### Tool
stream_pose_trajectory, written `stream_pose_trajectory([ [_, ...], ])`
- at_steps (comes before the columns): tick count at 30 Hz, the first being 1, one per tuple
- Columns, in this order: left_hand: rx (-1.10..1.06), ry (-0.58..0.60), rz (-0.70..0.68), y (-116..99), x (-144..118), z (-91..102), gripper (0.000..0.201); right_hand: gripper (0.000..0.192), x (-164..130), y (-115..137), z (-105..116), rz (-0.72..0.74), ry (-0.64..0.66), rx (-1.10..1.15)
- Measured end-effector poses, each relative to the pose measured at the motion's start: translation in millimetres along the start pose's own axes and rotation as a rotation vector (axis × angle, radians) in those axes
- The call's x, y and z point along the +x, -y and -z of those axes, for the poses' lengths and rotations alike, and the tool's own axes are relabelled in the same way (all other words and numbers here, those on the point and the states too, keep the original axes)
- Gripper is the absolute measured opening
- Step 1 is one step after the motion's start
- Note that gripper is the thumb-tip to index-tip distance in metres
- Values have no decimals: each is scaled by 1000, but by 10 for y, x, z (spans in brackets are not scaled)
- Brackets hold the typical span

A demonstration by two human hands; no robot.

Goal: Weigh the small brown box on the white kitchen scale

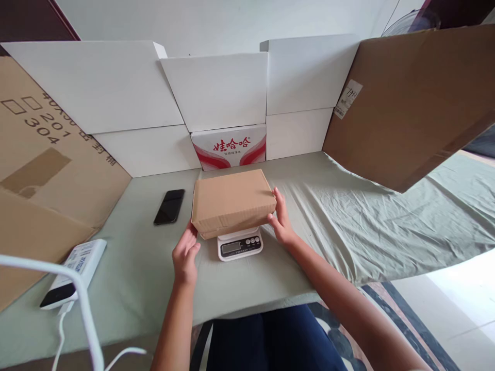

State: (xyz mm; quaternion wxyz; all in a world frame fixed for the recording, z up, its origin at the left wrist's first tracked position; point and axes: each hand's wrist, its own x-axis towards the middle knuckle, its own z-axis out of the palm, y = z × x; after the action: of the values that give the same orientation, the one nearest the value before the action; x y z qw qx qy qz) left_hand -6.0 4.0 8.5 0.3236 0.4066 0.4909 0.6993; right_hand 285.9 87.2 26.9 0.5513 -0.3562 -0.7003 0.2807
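The table is covered by a pale green cloth (pixel 135 278), laid fairly smooth at the left and heavily creased at the right. The scale (pixel 240 250) is set near the front edge, its display turned toward that edge. Left of it the phone (pixel 169 207) is laid flat, and farther left the power bank (pixel 83 265) is placed beside the printed carton (pixel 77 170). The back is lined by white boxes (pixel 149 150) and a red-and-white box (pixel 231 148); the right is flanked by a brown carton (pixel 406 103).

A black phone (pixel 169 206) lies flat; behind the right-hand carton (pixel 410 103) is possibly a fan (pixel 406 22).
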Motion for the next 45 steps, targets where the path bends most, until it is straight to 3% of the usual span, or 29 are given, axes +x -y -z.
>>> stream_pose_trajectory([
  [6, -55, -45, -59, -140, 21, -68, 71, 80, 26, -29, 26, -45, -130, 77],
  [19, 3, 44, 42, 55, 24, 16, 69, 76, 28, 57, 16, -70, 10, 107],
  [28, 27, 156, 22, -12, 16, -70, 63, 75, 36, 128, 2, -53, -22, 73],
  [31, 0, 177, -56, -134, 223, -182, 60, 73, 164, 166, 28, -28, -66, 86],
  [35, -49, 211, -158, -224, 758, -426, 57, 76, 551, 87, 7, 35, -76, 101],
  [39, -100, 165, -127, -2, 1149, -647, 52, 86, 942, -191, -155, 8, -54, 149],
  [45, -103, 129, -56, 393, 1238, -680, 56, 90, 1065, -479, -399, -50, -76, 239],
])
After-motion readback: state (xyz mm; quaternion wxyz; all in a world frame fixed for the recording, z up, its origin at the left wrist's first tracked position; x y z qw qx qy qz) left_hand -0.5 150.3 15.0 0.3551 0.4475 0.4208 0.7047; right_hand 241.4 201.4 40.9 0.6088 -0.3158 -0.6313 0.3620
